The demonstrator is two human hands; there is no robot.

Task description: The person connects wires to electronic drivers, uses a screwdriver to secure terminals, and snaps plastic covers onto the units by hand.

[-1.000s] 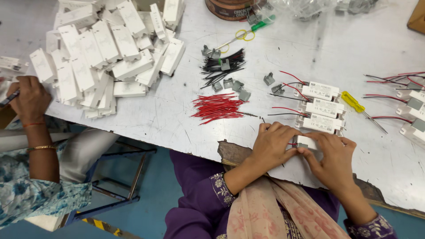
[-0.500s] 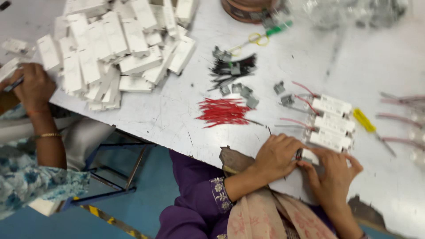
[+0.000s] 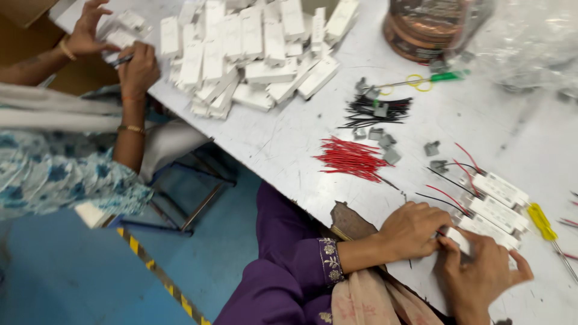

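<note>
Beside three wired white modules [image 3: 498, 206], both hands, left hand [image 3: 412, 230] and right hand [image 3: 481, 275], pinch one white module [image 3: 459, 239].

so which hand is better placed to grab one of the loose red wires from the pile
Left. The left hand lies just below the pile of red wires, with bare table between. The right hand sits farther off, fingers on the small white module both hands hold.

Bright, even overhead light on the white worktop [image 3: 283, 144]; shadows are soft. Motion blur smears the whole frame, worst at the right edge.
</note>
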